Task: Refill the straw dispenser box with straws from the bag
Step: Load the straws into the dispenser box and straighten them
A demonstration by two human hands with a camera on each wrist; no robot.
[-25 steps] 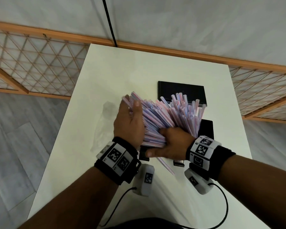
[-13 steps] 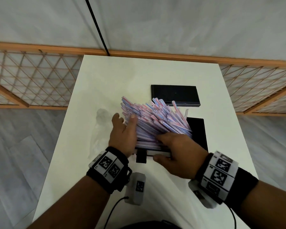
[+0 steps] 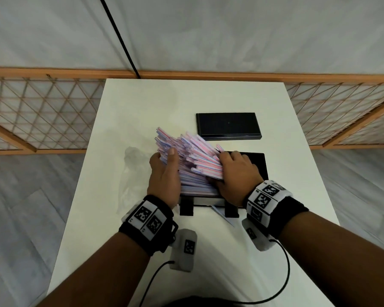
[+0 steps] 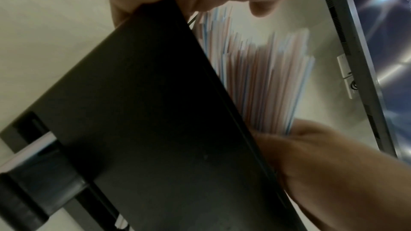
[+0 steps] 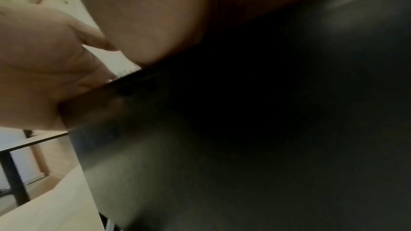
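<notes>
The white desk carried a black dispenser box near its middle, with a black lid lying just beyond it. A fanned heap of striped straws sat in the box. The left hand and right hand pressed against the heap's two sides, fingers fairly straight. A clear bag lay just left.

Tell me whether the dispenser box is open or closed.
Open. The straws are heaped into the box uncovered, and a flat black panel, likely its lid, lies apart behind it.
</notes>
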